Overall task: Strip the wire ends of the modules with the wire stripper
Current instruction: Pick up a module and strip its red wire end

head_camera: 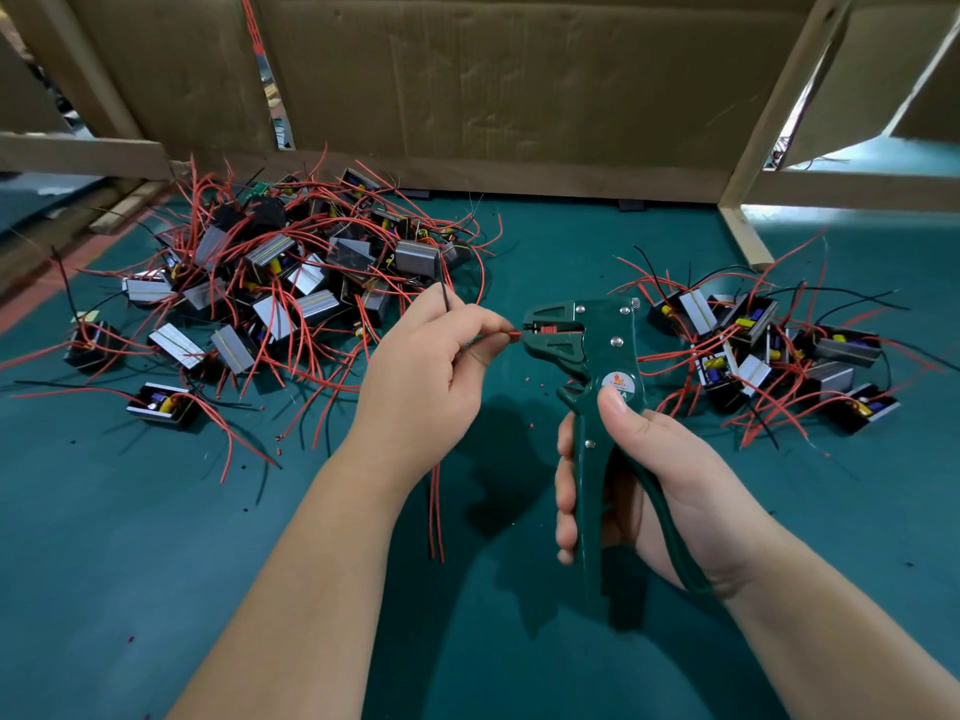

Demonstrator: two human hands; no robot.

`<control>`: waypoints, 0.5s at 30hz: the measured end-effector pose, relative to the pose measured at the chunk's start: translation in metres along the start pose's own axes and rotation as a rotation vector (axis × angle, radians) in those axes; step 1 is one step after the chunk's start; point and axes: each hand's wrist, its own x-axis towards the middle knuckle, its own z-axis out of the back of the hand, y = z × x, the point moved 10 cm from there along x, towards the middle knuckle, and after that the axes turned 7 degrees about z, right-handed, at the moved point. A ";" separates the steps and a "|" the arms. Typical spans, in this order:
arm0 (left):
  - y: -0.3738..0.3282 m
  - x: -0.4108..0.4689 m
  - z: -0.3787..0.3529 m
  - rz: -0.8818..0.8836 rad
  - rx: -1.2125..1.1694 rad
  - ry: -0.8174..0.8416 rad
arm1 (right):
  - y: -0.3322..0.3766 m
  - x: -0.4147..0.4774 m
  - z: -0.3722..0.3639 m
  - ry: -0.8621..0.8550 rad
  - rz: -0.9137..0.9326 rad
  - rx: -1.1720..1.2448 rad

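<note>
The left hand (431, 376) pinches a red wire (511, 335), its tip in the mouth of the wire stripper (597, 350), gripped upright by the right hand (649, 491) above the bench (156, 563). The left hand hides where the wire leads.

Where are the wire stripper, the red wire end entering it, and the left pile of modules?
wire stripper (597, 324), head view, green head.
red wire end (512, 334), head view, tip at the stripper's mouth.
left pile of modules (270, 257), head view, one grey casing.
</note>
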 end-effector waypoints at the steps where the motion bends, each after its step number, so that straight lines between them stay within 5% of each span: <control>1: 0.002 0.000 -0.002 0.010 0.014 0.015 | 0.000 0.001 0.002 -0.047 0.019 -0.010; 6: 0.014 -0.007 -0.030 0.158 -0.001 0.195 | -0.006 0.007 0.011 -0.212 -0.011 0.082; 11: 0.037 -0.015 -0.039 0.585 -0.557 0.103 | -0.004 0.007 -0.005 -0.004 -0.045 0.274; 15: 0.037 -0.021 -0.046 0.706 -0.883 0.092 | -0.012 0.001 -0.028 0.188 -0.093 0.270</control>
